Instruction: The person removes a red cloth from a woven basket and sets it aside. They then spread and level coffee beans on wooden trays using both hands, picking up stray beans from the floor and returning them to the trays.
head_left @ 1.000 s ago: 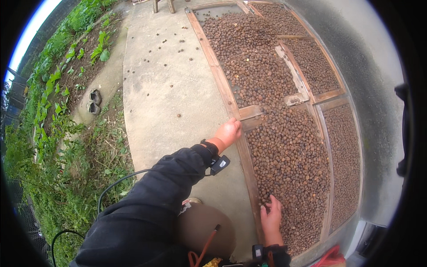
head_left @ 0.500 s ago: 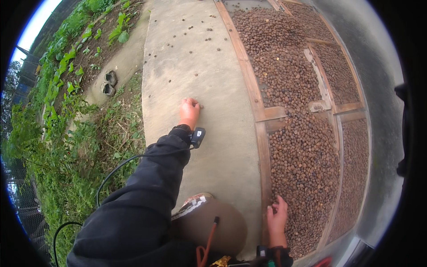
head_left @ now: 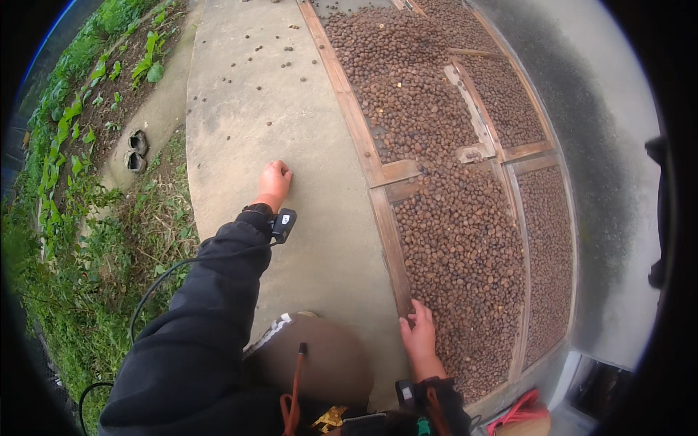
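Just above the pale concrete strip (head_left: 327,240), my left hand (head_left: 273,182) is closed, fingertips pinched together. Whatever it holds, if anything, is hidden. Lower right, my right hand (head_left: 419,336) lies at the wooden edge board (head_left: 390,247), fingers partly spread and nothing visible in them. Beside it spreads a thick layer of small round brown nuts or seeds (head_left: 465,269) inside the wooden framing. Several loose brown nuts (head_left: 259,88) are scattered on the concrete ahead of my left hand.
Wooden dividers (head_left: 520,211) split the nut layer into sections, with a grey wall (head_left: 596,131) at the right. Leafy plants (head_left: 80,240) and a pair of dark shoes (head_left: 136,150) are on the left. A cable (head_left: 156,287) trails from my left wrist. A red bag (head_left: 520,414) sits lower right.
The whole view has shifted, so the scene sits farther left. The brown nut that lay beside my left fingertips no longer shows. My right hand stays by the edge board.
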Demonstrator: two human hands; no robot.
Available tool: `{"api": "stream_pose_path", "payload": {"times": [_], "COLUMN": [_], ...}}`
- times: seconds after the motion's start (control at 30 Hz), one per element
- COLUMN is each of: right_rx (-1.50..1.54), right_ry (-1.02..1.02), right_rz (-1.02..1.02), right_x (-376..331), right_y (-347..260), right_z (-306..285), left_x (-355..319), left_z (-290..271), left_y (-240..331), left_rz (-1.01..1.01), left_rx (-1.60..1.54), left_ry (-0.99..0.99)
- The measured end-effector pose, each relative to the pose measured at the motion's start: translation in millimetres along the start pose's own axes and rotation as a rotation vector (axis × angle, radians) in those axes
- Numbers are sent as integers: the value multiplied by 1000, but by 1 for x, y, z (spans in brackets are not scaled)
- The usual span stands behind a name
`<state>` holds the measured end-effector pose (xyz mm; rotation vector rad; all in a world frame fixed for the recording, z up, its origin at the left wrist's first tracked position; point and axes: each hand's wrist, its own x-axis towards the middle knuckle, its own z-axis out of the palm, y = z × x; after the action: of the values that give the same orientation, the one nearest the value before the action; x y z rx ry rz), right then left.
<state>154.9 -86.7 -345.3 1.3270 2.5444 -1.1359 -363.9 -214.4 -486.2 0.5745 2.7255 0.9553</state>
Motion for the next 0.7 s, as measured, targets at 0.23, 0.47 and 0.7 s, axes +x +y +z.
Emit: {"api": "stream_pose_path", "payload": {"times": [0.23, 0.47, 0.7], "right_rx": [23, 54, -377], "right_ry": [-41, 216, 528], "right_rz": [43, 57, -163], "right_x": [5, 43, 75], "right_y": [-12, -1, 31], "right_z": [8, -39, -65], "left_x": [11, 71, 55], "left_z": [5, 57, 109], "left_y": [104, 239, 170], "left_rz": [-449, 147, 336], "left_rx": [-587, -343, 107], "left_ry": [-371, -193, -193]}}
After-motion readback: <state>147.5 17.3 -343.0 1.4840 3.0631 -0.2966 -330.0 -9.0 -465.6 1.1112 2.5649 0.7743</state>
